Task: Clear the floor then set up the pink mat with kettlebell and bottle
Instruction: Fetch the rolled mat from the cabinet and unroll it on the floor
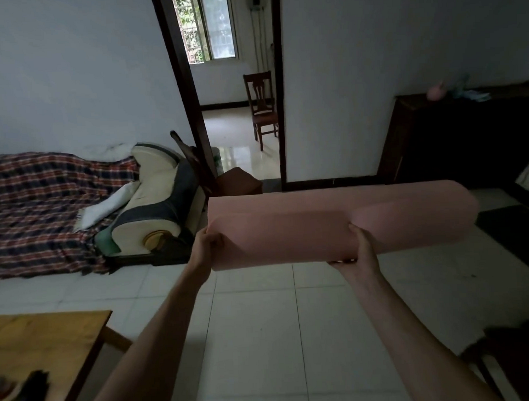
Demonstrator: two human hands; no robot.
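Note:
I hold the rolled pink mat [288,229] level in the air in front of me, above the white tiled floor [262,335]. My left hand [206,246] grips the loose flap at the roll's left end. My right hand [359,248] is clamped around the roll near its middle, thumb on top. The roll's right end sticks out past my right hand. A pink rounded object, perhaps the kettlebell [436,92], rests on the dark cabinet at the far right. No bottle can be made out for certain.
A sofa [155,204] with a plaid blanket [41,205] stands at the left. A wooden table [43,343] fills the lower left corner. A dark cabinet [465,139] lines the right wall. A doorway ahead shows a wooden chair [261,107]. A dark chair [514,350] sits at lower right.

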